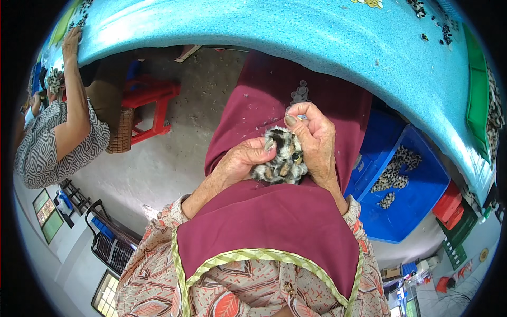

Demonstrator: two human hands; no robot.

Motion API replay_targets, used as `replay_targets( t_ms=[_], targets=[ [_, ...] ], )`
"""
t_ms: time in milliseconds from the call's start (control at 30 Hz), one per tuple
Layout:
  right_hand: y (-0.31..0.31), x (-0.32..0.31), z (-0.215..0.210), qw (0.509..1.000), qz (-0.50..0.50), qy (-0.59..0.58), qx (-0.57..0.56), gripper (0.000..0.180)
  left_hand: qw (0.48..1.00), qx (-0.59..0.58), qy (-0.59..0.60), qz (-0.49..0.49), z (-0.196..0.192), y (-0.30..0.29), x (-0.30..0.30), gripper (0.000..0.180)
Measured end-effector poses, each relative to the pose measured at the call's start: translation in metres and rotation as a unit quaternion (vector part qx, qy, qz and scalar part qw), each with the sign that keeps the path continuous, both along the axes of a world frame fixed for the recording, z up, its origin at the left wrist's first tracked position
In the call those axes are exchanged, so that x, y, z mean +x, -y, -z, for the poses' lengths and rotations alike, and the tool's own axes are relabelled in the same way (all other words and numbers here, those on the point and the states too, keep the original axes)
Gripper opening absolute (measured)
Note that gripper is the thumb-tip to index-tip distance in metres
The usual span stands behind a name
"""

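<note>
Head view shows a furry toy piece (275, 170) in black, white and tan held just above the lap, over a maroon apron (229, 127). The left hand (237, 159) grips its left side, thumb pressed on the fur; the right hand (318, 138) is against its right side, thumb and forefinger drawn together above it, though whether they pinch anything is unclear. A glossy eye (296, 156) faces up. If the left thumb slackens, the soft piece could twist or drop; a shift of the knees might send the loose grey discs (300, 95) sliding off the apron, since nothing visible fences them in. To the right, a blue bin (417, 208) contains a heap of spotted fur pieces (400, 168), one lying apart; more spotted pieces sit beside a green tray (477, 100), its contents hard to make out.
</note>
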State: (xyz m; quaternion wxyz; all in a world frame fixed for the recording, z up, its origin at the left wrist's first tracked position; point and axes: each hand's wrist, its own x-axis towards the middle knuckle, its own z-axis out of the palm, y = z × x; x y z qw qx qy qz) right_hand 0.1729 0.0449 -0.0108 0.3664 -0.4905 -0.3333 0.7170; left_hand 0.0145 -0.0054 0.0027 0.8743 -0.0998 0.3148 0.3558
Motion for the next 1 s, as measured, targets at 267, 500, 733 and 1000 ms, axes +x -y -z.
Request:
replay_targets(
  t_ms=[267,500,733,1000],
  targets=[
    [-0.001,0.001,0.001,0.997,0.007,-0.021,-0.069,0.004,0.997,-0.034,-0.05,0.04,-0.001,-0.007,0.003,0.041],
    [0.002,0.001,0.004,0.999,0.028,-0.02,-0.036,0.004,0.995,0.009,-0.082,0.047,-0.002,-0.006,0.003,0.038],
    [0.0,0.0,-0.008,0.999,0.036,-0.022,0.0,0.005,0.991,0.098,-0.074,0.061,0.002,-0.002,-0.002,0.038],
    [0.006,-0.002,-0.011,0.983,0.132,0.084,0.095,0.006,0.996,0.077,-0.031,0.035,-0.015,-0.012,0.002,0.043]
  ],
)
